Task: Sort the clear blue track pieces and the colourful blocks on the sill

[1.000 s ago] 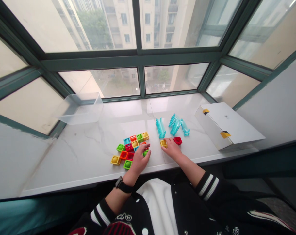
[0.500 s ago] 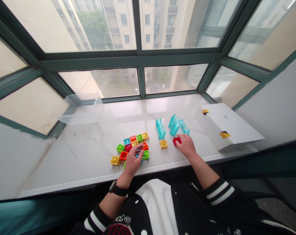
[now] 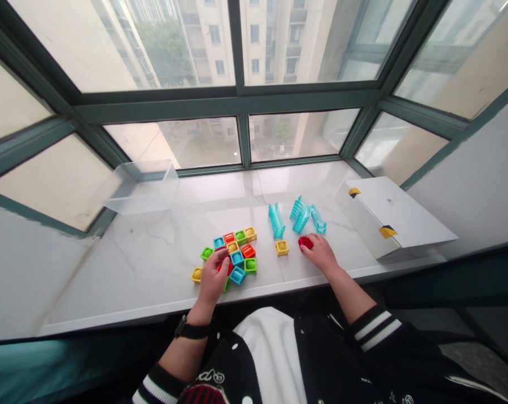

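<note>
My left hand (image 3: 213, 279) hovers over or rests on the left part of a cluster of colourful toy blocks, thumb and fingers apart. Under and around it are red, orange and green blocks, partly hidden. A blue block (image 3: 237, 275) lies just to its right, with a green block (image 3: 250, 265) beyond. My right hand (image 3: 322, 253) has its fingers closed on a red block (image 3: 305, 243) at the table surface. Left of that sits a single yellow block (image 3: 282, 247). Behind are clear turquoise pieces: a straight ribbed one (image 3: 276, 220) and a curved one (image 3: 300, 214).
A smaller turquoise piece (image 3: 318, 219) lies beside the curved one. On the right stands a white box (image 3: 399, 216) with yellow-black tabs. A transparent plastic bin (image 3: 147, 205) is at the back left. Windows rise behind the white marbled ledge (image 3: 153, 280).
My left hand has shifted left across the cluster, uncovering blue blocks on its right. My right hand stays at the red block, which looks slightly turned.
</note>
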`<state>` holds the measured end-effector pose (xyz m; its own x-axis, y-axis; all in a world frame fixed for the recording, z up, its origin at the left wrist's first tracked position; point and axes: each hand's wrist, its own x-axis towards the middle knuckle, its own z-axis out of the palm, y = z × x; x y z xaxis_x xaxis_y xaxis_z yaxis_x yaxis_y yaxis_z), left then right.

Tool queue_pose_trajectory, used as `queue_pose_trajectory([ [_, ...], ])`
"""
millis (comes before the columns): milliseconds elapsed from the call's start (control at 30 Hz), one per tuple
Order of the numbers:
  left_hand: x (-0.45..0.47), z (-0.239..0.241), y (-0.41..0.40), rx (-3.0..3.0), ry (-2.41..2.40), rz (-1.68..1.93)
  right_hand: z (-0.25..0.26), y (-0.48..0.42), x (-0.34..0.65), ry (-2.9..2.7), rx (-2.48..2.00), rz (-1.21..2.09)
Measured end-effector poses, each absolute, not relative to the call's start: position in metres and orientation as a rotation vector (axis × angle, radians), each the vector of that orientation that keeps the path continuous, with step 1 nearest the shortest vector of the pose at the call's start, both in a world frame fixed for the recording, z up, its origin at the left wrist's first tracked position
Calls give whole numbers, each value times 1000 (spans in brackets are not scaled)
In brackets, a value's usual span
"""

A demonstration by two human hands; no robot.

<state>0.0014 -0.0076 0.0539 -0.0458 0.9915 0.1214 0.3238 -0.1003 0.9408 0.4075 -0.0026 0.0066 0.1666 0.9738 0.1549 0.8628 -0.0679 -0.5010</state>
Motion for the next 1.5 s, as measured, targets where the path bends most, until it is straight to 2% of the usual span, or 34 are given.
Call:
queue_pose_trajectory([
  [667,-13,50,-10,1536,1544,1165,13,-8,407,-1709,-1965,262],
  [900,-15,53,-9,1752,1649,1146,47,-16,383,-1708,-1649,87],
  [1100,-23,51,-8,1816,1653,1145,70,-25,351,-1801,-1352,398],
  [1300,-16,46,-9,2141,1596,1109,64,-24,302,-1977,-1303,728],
  [1500,29,23,-5,2509,1364,767,51,-16,241,-2277,-1528,707],
])
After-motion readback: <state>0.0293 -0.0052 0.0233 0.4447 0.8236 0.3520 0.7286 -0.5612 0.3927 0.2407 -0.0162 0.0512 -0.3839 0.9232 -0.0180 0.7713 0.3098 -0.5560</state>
